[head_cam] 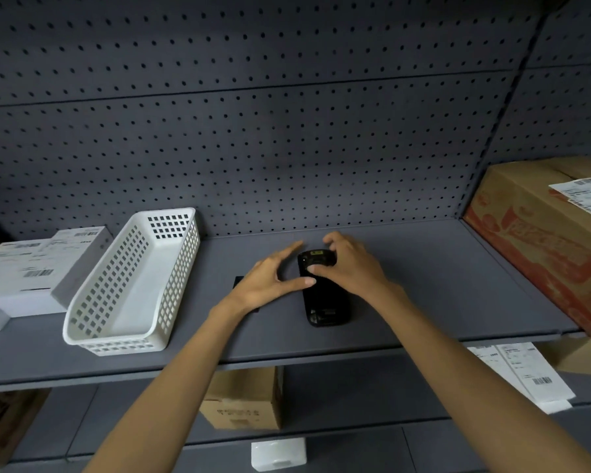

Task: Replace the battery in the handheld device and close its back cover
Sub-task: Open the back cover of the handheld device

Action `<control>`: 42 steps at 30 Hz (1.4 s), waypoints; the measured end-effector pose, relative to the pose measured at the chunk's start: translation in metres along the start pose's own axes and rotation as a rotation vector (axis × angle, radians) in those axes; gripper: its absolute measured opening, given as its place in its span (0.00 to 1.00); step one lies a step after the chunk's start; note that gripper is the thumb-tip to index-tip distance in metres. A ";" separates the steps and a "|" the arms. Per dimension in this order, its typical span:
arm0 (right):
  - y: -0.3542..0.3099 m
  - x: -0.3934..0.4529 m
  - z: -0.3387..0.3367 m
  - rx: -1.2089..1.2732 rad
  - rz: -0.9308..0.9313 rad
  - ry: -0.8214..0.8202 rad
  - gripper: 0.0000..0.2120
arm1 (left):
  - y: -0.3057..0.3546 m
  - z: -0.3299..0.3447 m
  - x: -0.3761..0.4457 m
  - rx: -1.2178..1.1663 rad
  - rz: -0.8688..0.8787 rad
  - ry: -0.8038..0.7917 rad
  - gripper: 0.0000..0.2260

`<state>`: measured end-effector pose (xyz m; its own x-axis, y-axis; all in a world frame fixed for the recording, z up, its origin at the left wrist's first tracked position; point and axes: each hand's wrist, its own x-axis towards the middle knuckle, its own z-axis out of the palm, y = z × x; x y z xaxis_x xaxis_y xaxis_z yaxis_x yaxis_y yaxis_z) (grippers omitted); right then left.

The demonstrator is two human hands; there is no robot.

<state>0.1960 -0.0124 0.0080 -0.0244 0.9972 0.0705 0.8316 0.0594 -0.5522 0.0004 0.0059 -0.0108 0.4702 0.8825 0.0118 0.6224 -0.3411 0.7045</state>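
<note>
Both hands are in over the grey shelf [423,268], and the black handheld device [325,295] lies flat near the middle of it, long axis running toward the pegboard back wall [287,148]. Right hand [350,264] is on the device's far end, its grip curled down over the top with the thumb pressing on the dark back; whether it actually clamps the body, I cannot tell. Left hand [270,279] sits just beside the device's left edge, grip spread wide and holding nothing, thumb tip touching the casing. A small dark flat piece [238,282] peeks out from under the left wrist. Plenty of bare shelf to the right before the cardboard box [539,240] at the end. On the left, the white perforated basket [133,285] stands near, with a white labelled parcel [31,271] beyond it. The shelf's front edge lies close behind the device's near end
</note>
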 end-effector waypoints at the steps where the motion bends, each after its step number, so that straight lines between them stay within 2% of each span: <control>1: 0.000 0.001 0.002 -0.008 -0.001 0.009 0.27 | 0.000 0.003 -0.001 0.046 0.002 0.008 0.39; 7: -0.003 0.012 0.002 -0.039 0.017 0.040 0.23 | -0.002 0.007 0.000 0.150 -0.024 0.022 0.40; 19: -0.006 0.014 0.006 -0.008 0.078 0.018 0.24 | 0.001 0.006 -0.001 0.101 -0.075 0.025 0.41; 27: -0.014 0.015 0.005 -0.109 0.059 -0.042 0.23 | 0.003 0.006 -0.001 0.135 -0.085 0.005 0.41; 33: -0.015 0.013 0.009 -0.184 0.016 -0.012 0.21 | 0.000 0.008 -0.002 0.167 -0.123 -0.011 0.43; 42: -0.014 0.015 0.008 -0.091 0.064 -0.035 0.21 | 0.001 0.008 -0.002 0.165 -0.146 -0.023 0.43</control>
<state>0.1790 0.0017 0.0099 0.0119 0.9999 0.0073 0.8790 -0.0070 -0.4767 0.0053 0.0017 -0.0162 0.3805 0.9194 -0.0994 0.7783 -0.2603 0.5714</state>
